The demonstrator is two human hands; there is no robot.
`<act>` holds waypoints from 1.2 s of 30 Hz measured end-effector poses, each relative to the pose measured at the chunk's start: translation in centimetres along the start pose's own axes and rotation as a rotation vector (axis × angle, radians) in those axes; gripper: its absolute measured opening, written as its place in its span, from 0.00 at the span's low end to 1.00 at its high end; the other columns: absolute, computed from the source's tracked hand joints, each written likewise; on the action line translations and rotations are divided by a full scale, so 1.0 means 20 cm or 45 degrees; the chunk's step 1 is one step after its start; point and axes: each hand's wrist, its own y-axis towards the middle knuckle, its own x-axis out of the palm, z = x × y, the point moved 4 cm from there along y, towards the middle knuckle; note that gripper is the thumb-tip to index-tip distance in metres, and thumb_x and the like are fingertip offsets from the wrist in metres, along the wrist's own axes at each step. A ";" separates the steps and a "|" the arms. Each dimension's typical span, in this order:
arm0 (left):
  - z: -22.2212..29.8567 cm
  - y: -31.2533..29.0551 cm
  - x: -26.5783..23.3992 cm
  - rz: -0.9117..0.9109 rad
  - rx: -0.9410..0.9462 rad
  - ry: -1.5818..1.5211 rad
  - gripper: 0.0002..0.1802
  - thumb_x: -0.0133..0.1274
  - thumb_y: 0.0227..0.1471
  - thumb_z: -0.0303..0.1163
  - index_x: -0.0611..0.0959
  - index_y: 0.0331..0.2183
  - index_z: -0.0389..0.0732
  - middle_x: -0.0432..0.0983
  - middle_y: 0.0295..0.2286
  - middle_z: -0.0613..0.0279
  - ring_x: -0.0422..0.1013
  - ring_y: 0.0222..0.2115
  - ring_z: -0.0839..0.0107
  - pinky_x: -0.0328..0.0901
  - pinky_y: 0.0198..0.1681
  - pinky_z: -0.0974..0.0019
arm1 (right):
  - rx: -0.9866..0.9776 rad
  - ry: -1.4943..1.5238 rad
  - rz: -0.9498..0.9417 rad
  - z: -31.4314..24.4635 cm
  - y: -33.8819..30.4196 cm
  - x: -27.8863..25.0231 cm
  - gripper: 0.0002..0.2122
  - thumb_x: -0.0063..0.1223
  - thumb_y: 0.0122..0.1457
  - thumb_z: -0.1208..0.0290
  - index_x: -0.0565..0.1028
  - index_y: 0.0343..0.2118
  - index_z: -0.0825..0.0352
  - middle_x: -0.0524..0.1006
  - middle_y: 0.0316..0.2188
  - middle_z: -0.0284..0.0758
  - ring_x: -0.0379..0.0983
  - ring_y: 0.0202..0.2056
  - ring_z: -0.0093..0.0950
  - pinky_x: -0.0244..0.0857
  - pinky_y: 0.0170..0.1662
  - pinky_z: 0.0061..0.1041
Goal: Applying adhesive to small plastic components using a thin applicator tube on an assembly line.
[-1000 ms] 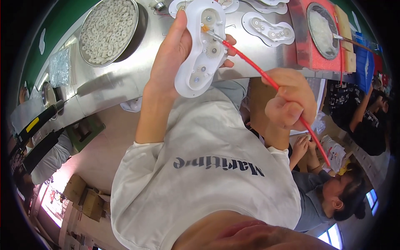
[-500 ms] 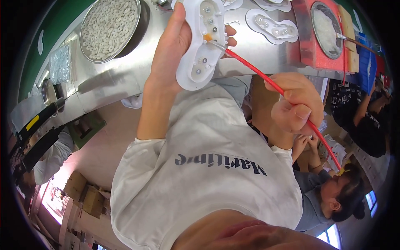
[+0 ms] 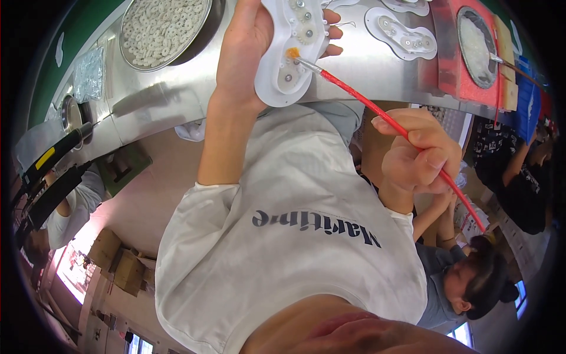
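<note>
My left hand (image 3: 239, 65) grips a white plastic housing (image 3: 265, 85) with a long, waisted outline. Its recess, facing up, holds a row of small white gears with metal pin ends. In my right hand (image 3: 421, 150) is a slim red-handled paintbrush (image 3: 359, 97), pinched between thumb and fingers. The brush's orange bristles (image 3: 293, 53) touch or hover just over the recess, around the housing's middle. Fingertips of my left hand show past the housing's right edge.
A metal bowl (image 3: 141, 69) of small white gears stands at left beside a clear plastic bag (image 3: 88, 79). More such housings (image 3: 386, 41) lie on the metal table (image 3: 359, 71). At right, a round dish (image 3: 486, 82) of whitish paste sits in a red block (image 3: 449, 65). Other people work nearby.
The brush tip has shifted along the recess toward the housing's near end. The housing sits slightly higher in view, and the whole view has shifted a little.
</note>
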 end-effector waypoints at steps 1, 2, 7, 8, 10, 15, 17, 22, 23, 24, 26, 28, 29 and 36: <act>0.00 0.00 0.00 0.000 -0.002 0.000 0.32 0.24 0.62 0.54 0.66 0.52 0.38 0.74 0.36 0.43 0.74 0.34 0.54 0.72 0.37 0.53 | -0.039 -0.017 -0.034 -0.01 0.00 0.01 0.15 0.30 0.65 0.66 0.65 0.30 0.73 0.73 0.16 0.50 0.71 0.15 0.38 0.68 0.19 0.32; 0.00 0.00 0.00 -0.009 -0.001 -0.016 0.32 0.24 0.62 0.54 0.66 0.52 0.38 0.74 0.36 0.43 0.74 0.35 0.54 0.72 0.37 0.53 | -0.079 -0.033 -0.068 -0.02 0.01 0.02 0.15 0.30 0.65 0.66 0.66 0.30 0.73 0.73 0.16 0.49 0.71 0.15 0.38 0.68 0.18 0.32; 0.00 0.00 -0.01 -0.017 0.003 -0.012 0.32 0.24 0.62 0.54 0.66 0.51 0.38 0.74 0.35 0.43 0.74 0.34 0.54 0.72 0.37 0.54 | -0.114 -0.016 -0.163 -0.06 0.00 0.05 0.16 0.29 0.65 0.65 0.66 0.30 0.73 0.73 0.16 0.49 0.71 0.15 0.39 0.68 0.19 0.32; 0.00 0.00 0.00 0.004 0.009 -0.003 0.32 0.24 0.62 0.54 0.66 0.51 0.38 0.74 0.34 0.43 0.74 0.34 0.54 0.72 0.36 0.54 | -0.102 -0.003 -0.200 -0.06 0.00 0.05 0.16 0.29 0.66 0.64 0.66 0.30 0.73 0.73 0.17 0.50 0.71 0.15 0.39 0.68 0.19 0.33; 0.00 0.00 0.01 0.026 0.014 0.008 0.32 0.24 0.62 0.54 0.66 0.51 0.39 0.74 0.34 0.43 0.73 0.34 0.54 0.72 0.36 0.55 | -0.069 0.020 -0.114 -0.03 -0.02 0.03 0.16 0.29 0.65 0.64 0.66 0.30 0.74 0.73 0.17 0.50 0.71 0.15 0.39 0.69 0.19 0.33; 0.00 0.00 0.03 0.033 0.022 0.060 0.31 0.24 0.62 0.53 0.65 0.52 0.40 0.74 0.34 0.43 0.74 0.34 0.54 0.72 0.36 0.55 | -0.006 -0.054 -0.012 -0.01 0.03 0.00 0.16 0.29 0.65 0.65 0.66 0.30 0.74 0.73 0.16 0.50 0.72 0.16 0.40 0.69 0.21 0.35; 0.00 0.00 0.03 0.018 0.045 0.045 0.30 0.24 0.62 0.53 0.65 0.53 0.41 0.74 0.34 0.43 0.74 0.34 0.54 0.72 0.36 0.55 | 0.002 -0.016 0.023 0.01 0.00 -0.02 0.16 0.28 0.66 0.65 0.66 0.30 0.74 0.73 0.17 0.50 0.71 0.16 0.39 0.68 0.20 0.34; 0.00 0.00 -0.01 0.025 0.038 0.002 0.30 0.24 0.62 0.53 0.65 0.53 0.43 0.74 0.34 0.43 0.74 0.34 0.54 0.72 0.35 0.55 | -0.152 -0.006 -0.183 -0.03 0.02 0.05 0.16 0.29 0.66 0.65 0.66 0.29 0.74 0.74 0.17 0.50 0.71 0.15 0.37 0.68 0.19 0.32; 0.01 0.01 -0.01 0.039 0.043 0.047 0.30 0.24 0.62 0.53 0.65 0.53 0.43 0.74 0.34 0.43 0.74 0.33 0.54 0.72 0.35 0.55 | -0.107 0.056 -0.161 -0.02 0.02 0.04 0.16 0.29 0.65 0.66 0.65 0.30 0.74 0.74 0.17 0.50 0.71 0.15 0.37 0.68 0.19 0.32; 0.01 0.01 -0.01 0.052 0.050 0.093 0.30 0.24 0.62 0.53 0.65 0.53 0.42 0.74 0.34 0.43 0.74 0.33 0.54 0.72 0.35 0.55 | -0.063 0.119 -0.138 -0.01 0.02 0.04 0.15 0.29 0.65 0.67 0.65 0.30 0.74 0.74 0.17 0.50 0.71 0.15 0.38 0.69 0.20 0.32; 0.01 0.01 -0.01 0.051 0.046 0.100 0.30 0.24 0.62 0.53 0.66 0.52 0.41 0.74 0.34 0.43 0.74 0.33 0.54 0.72 0.35 0.55 | -0.045 0.164 -0.025 0.03 0.03 0.02 0.15 0.32 0.64 0.69 0.66 0.28 0.76 0.74 0.17 0.49 0.72 0.16 0.36 0.69 0.20 0.30; 0.02 0.01 -0.01 0.051 0.048 0.111 0.31 0.24 0.62 0.53 0.66 0.52 0.40 0.74 0.34 0.43 0.74 0.33 0.54 0.72 0.35 0.55 | -0.029 0.214 0.085 0.05 0.03 0.01 0.14 0.35 0.63 0.71 0.67 0.26 0.77 0.74 0.17 0.48 0.74 0.17 0.35 0.70 0.21 0.27; 0.02 0.01 0.00 0.056 0.046 0.093 0.31 0.24 0.62 0.53 0.66 0.52 0.39 0.74 0.34 0.42 0.74 0.33 0.53 0.73 0.35 0.55 | -0.015 0.218 0.072 0.05 0.04 0.00 0.14 0.34 0.63 0.72 0.67 0.26 0.78 0.74 0.17 0.49 0.74 0.18 0.34 0.70 0.21 0.27; 0.02 0.00 -0.01 0.018 0.000 0.045 0.31 0.24 0.62 0.53 0.66 0.51 0.37 0.74 0.35 0.41 0.74 0.34 0.53 0.73 0.35 0.55 | 0.314 0.200 0.094 0.01 0.09 -0.03 0.12 0.34 0.61 0.74 0.68 0.27 0.77 0.74 0.18 0.47 0.73 0.18 0.31 0.69 0.24 0.26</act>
